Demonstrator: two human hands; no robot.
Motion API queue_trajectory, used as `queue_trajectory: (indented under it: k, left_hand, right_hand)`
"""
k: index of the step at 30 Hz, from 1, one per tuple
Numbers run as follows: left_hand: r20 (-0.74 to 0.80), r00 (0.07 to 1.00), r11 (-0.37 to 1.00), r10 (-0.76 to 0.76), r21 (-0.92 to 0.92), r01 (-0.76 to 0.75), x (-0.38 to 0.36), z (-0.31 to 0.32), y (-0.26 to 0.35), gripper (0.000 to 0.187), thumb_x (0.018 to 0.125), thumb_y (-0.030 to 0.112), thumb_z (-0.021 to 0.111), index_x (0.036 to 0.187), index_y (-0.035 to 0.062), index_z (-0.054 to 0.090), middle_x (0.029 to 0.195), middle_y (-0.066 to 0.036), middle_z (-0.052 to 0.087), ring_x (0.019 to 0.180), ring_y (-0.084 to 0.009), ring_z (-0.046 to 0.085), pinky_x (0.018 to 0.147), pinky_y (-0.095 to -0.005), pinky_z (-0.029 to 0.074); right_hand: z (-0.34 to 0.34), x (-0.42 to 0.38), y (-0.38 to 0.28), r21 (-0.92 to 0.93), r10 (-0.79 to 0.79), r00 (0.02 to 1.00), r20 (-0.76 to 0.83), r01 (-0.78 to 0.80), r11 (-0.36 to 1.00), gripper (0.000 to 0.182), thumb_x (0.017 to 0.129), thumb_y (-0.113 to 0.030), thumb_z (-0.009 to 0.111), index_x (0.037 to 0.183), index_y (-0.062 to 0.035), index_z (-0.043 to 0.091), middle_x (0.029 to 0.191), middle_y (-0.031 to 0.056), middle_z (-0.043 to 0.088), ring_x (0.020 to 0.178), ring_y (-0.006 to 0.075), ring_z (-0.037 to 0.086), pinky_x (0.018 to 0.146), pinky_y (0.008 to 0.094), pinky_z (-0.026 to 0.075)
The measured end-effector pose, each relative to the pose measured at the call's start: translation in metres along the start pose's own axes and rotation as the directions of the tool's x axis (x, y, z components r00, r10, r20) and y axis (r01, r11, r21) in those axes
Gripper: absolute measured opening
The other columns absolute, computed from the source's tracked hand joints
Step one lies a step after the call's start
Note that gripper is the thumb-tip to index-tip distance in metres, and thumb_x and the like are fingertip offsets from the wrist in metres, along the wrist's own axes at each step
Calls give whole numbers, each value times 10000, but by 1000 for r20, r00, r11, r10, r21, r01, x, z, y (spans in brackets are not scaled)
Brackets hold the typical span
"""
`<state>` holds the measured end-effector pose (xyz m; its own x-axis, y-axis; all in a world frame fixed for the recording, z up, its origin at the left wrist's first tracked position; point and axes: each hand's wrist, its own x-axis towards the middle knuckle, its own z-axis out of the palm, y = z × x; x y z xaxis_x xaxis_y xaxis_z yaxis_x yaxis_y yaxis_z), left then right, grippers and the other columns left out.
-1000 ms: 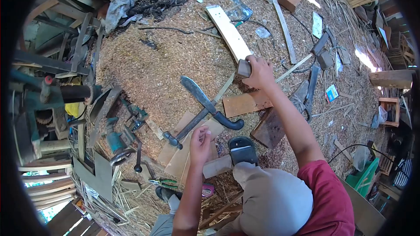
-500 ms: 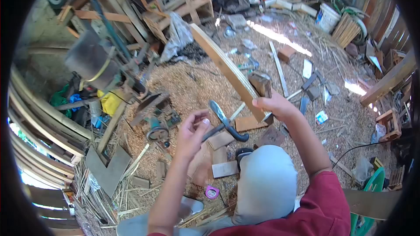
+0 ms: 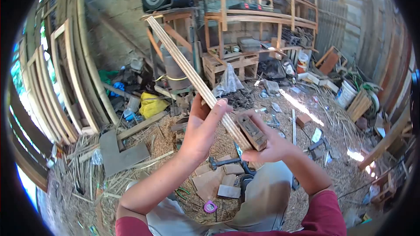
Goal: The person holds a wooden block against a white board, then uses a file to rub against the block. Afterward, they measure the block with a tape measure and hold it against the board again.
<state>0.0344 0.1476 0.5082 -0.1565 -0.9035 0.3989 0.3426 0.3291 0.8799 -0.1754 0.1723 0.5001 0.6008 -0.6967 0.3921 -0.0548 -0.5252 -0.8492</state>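
A long, narrow wooden piece with a striped, layered edge (image 3: 181,61) slants from the upper left down to my hands. My left hand (image 3: 203,126) grips it near the middle, thumb on top and fingers behind. At its lower end, my right hand (image 3: 273,144) is closed around the wood and a dark wooden block (image 3: 251,132), which lies alongside the piece. Below, near my knees, a hammer (image 3: 225,162) rests over wood offcuts (image 3: 209,182), and a pink tape measure (image 3: 210,206) is on the ground.
An L-shaped grey board (image 3: 122,155) lies at left among sticks. Wooden frames (image 3: 70,78) lean on the left wall. A pallet-like crate (image 3: 229,67), shelving (image 3: 262,18), a white bucket (image 3: 345,94) and a second hammer (image 3: 318,144) are farther out.
The view has tilted up toward the back wall. My left hand, empty and apart from the wood before, has closed on it. The wooden piece has turned, showing its layered edge.
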Motion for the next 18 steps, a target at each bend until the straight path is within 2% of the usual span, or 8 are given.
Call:
queue_trajectory:
  k: [1, 3, 5, 8, 9, 11, 14, 18]
  left_hand:
    - [-59, 998, 999, 16, -44, -18, -5, -7, 6, 503, 1035, 358, 598, 1352, -15, 484, 1255, -174, 643, 1096, -250, 669, 962, -388, 539]
    - [-150, 989, 1000, 4, -10, -5, -10, -36, 15, 465, 1033, 326, 578, 1325, -31, 511, 1196, -179, 663, 1081, -251, 675, 950, -391, 547]
    - [-314, 949, 999, 37, -3, -40, -12, -58, 19, 401, 1020, 268, 542, 1272, -44, 561, 1056, -186, 698, 993, -250, 691, 914, -390, 565]
    - [-352, 936, 999, 22, 34, -11, -4, -130, 2, 444, 995, 272, 548, 1293, -57, 540, 984, -162, 666, 877, -241, 669, 835, -398, 569]
    - [-399, 916, 999, 49, 33, -39, -2, -141, -9, 450, 990, 273, 541, 1295, -58, 537, 977, -157, 658, 870, -240, 665, 823, -397, 568]
    - [-500, 862, 997, 83, 39, -74, -3, -162, -32, 463, 979, 275, 526, 1298, -60, 531, 962, -146, 642, 856, -237, 657, 799, -396, 565]
    - [-482, 871, 993, -95, -109, 48, -17, -183, -53, 357, 941, 152, 516, 1256, -17, 522, 1084, -121, 641, 866, -204, 644, 835, -391, 567]
    - [-383, 900, 973, -207, -182, 146, -25, -196, -55, 482, 898, 275, 488, 1273, -23, 540, 966, -109, 626, 864, -221, 627, 772, -375, 536]
  right_hand:
    - [9, 8, -2, 123, 32, 999, 11, -33, 992, 871, 836, -257, 857, 1502, -45, 337, 1346, 94, 506, 1246, 203, 506, 1078, 393, 413]
    - [23, 21, 22, 197, 78, 989, -123, -53, 979, 928, 805, -478, 843, 1487, -69, 364, 1334, 72, 504, 1151, 205, 563, 973, 375, 461]
    - [29, 35, 50, 244, 131, 974, -182, -84, 966, 1052, 783, -815, 667, 1484, -79, 394, 1264, 96, 561, 1012, 265, 662, 848, 407, 544]
    - [23, 58, 62, 691, 269, 960, 75, -245, 681, 1092, 778, -905, 511, 1494, -88, 405, 1146, 123, 624, 1001, 320, 687, 865, 455, 558]
    - [21, 68, 70, 756, 258, 956, 139, -271, 595, 1139, 766, -953, 386, 1519, -98, 398, 1048, 141, 667, 996, 359, 699, 871, 479, 566]
    - [27, 82, 88, 837, 227, 958, 173, -265, 478, 1206, 729, -986, 338, 1537, -92, 383, 1085, 150, 669, 1010, 348, 694, 903, 485, 560]
    - [37, 98, 118, 890, 202, 960, 194, -259, 374, 1275, 686, -1022, 289, 1564, -101, 358, 1130, 170, 679, 1028, 349, 687, 929, 490, 549]
    - [45, 109, 134, 904, 247, 947, 206, -281, 322, 1242, 707, -1014, 284, 1539, -99, 387, 1171, 177, 679, 1026, 353, 686, 932, 488, 548]
